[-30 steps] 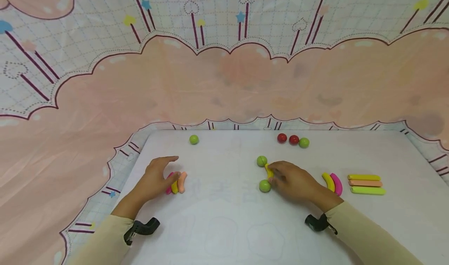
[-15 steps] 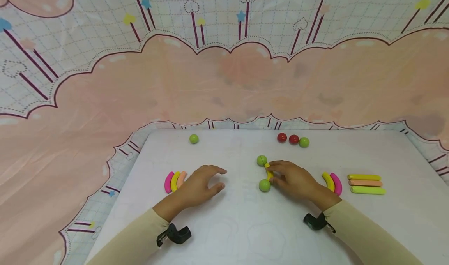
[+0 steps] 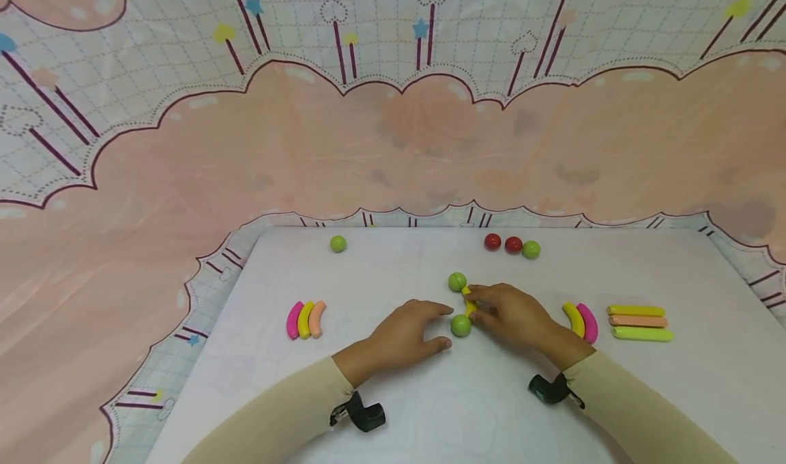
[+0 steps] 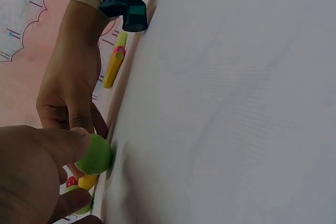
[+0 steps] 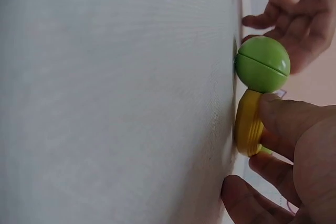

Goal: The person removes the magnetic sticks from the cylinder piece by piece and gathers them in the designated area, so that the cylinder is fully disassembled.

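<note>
My right hand [image 3: 518, 317] pinches a short, curved yellow stick [image 5: 249, 121] between thumb and fingers. One end of the stick meets a green ball [image 3: 460, 325] with a groove round it, nearer to me. At the other end sits a second green ball [image 3: 457, 282], farther back on the white tabletop. My left hand [image 3: 408, 334] has come up on the left of the nearer ball, thumb and fingers spread on either side of it. In the left wrist view the left thumb overlaps that green ball [image 4: 95, 156].
To the left lie curved pink, yellow and peach sticks [image 3: 304, 320]. On the right are a curved yellow and pink pair [image 3: 581, 322] and straight sticks [image 3: 638, 321]. Two red balls [image 3: 513, 245] and a green ball [image 3: 531, 249] line the back edge; another green ball [image 3: 338, 243] stands back left.
My left hand has moved right, from over the curved sticks on the left to beside the nearer green ball. The right hand stays at the yellow stick.
</note>
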The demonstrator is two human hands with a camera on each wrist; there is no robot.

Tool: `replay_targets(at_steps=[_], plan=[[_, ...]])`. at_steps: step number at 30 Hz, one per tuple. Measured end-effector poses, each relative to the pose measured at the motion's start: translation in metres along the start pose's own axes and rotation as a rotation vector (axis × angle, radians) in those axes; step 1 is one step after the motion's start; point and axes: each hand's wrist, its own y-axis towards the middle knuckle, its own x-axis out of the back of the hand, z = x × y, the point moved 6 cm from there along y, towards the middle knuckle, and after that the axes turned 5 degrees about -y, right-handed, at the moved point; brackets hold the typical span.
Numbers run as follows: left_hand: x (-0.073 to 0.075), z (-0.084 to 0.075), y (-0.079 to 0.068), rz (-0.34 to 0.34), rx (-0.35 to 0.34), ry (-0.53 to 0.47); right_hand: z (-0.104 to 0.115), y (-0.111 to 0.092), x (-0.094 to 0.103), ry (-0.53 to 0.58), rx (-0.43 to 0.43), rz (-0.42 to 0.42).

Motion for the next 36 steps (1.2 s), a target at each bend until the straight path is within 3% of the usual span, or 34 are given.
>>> replay_targets(at_steps=[6,14,36], plan=[[-0.008,-0.001,0.015,-0.029,-0.007,0.005,0.001,0.000,0.001,-0.003,0.009,-0.003],[-0.010,-0.004,0.021,-0.060,-0.041,0.024,0.001,0.000,0.001,-0.006,0.023,-0.020],[-0.009,-0.003,0.021,-0.053,-0.004,-0.032,0.010,0.000,0.004,-0.033,0.016,-0.022]])
